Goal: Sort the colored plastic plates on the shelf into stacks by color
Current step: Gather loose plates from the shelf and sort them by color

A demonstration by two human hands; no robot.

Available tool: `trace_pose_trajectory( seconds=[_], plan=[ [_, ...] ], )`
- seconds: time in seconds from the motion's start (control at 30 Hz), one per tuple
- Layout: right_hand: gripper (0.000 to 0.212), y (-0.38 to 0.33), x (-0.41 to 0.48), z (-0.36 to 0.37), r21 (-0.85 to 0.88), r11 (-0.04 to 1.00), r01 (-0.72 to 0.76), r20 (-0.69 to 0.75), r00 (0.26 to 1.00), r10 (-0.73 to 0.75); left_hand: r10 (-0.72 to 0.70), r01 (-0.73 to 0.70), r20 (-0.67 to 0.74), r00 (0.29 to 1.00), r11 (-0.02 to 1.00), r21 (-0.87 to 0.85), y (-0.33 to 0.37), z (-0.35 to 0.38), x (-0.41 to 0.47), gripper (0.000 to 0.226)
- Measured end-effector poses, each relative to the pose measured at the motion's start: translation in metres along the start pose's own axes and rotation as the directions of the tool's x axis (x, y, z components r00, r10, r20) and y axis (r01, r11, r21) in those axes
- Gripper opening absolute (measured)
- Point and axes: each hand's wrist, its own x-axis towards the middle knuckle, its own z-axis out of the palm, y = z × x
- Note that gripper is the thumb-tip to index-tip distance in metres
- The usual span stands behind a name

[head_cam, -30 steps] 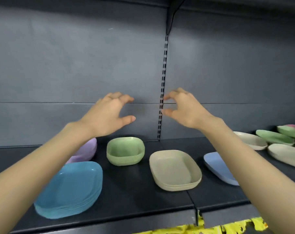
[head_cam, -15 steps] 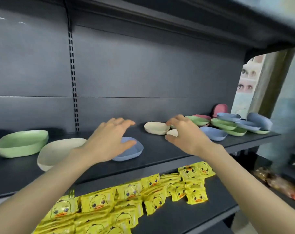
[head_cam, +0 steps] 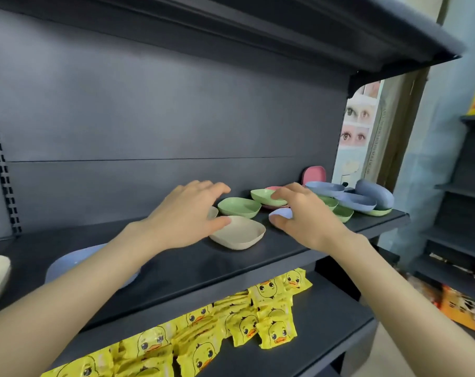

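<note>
Left hand (head_cam: 187, 216), right hand (head_cam: 308, 221) spread, empty, near beige plate (head_cam: 240, 236) on shelf (head_cam: 192, 270). Plate likely light, rigid, slick; pinch rim.

Your left hand (head_cam: 187, 213) and right hand (head_cam: 307, 216) are bare. Both forearms are uncovered skin along the whole length in view, from the wrists above the shelf (head_cam: 244, 265) down past its front edge. Wrists slim, outlines smooth. Nails are too blurred to judge.
</note>
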Motion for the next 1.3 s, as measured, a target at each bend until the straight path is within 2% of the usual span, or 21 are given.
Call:
trace_pose_trajectory(
  seconds=[0.13, 0.37, 0.53, 0.73, 0.93, 1.07, 1.17, 1.23, 1.3],
  plan=[
    [0.043, 0.048, 0.045, 0.016, -0.031, 1.0, 0.004, 0.02, 1.0, -0.004, 0.004, -0.004, -0.017, 1.0, 1.0, -0.006, -0.006, 0.036, 0.057, 0.056],
    [0.043, 0.122, 0.139, 0.048, -0.029, 1.0, 0.004, 0.061, 0.998, -0.002, -0.007, 0.005, 0.038, 0.999, 0.999, 0.046, -0.036, 0.094, 0.15, 0.055],
    [0.044, 0.162, 0.194, 0.086, -0.006, 1.0, 0.029, 0.167, 0.986, -0.027, -0.062, 0.048, 0.121, 0.991, 0.993, 0.111, -0.053, 0.137, 0.202, 0.057],
    [0.05, 0.208, 0.26, 0.129, 0.033, 0.996, 0.087, 0.288, 0.953, -0.093, -0.199, 0.159, 0.235, 0.951, 0.971, 0.181, -0.085, 0.188, 0.242, 0.062],
    [0.058, 0.244, 0.323, 0.166, 0.057, 0.974, 0.217, 0.432, 0.875, -0.22, -0.398, 0.343, 0.378, 0.836, 0.916, 0.207, -0.11, 0.229, 0.27, 0.074],
    [0.071, 0.253, 0.353, 0.188, 0.111, 0.949, 0.295, 0.508, 0.804, -0.309, -0.516, 0.45, 0.463, 0.721, 0.856, 0.253, -0.121, 0.243, 0.281, 0.092],
    [0.083, 0.255, 0.367, 0.197, 0.136, 0.923, 0.361, 0.571, 0.733, -0.371, -0.566, 0.512, 0.536, 0.627, 0.817, 0.265, -0.127, 0.248, 0.283, 0.091],
    [0.088, 0.255, 0.373, 0.2, 0.14, 0.914, 0.38, 0.606, 0.697, -0.383, -0.588, 0.535, 0.545, 0.597, 0.799, 0.276, -0.128, 0.251, 0.285, 0.087],
    [0.091, 0.256, 0.378, 0.203, 0.147, 0.91, 0.387, 0.628, 0.675, -0.388, -0.61, 0.534, 0.52, 0.599, 0.787, 0.308, -0.128, 0.254, 0.286, 0.085]
  ],
)
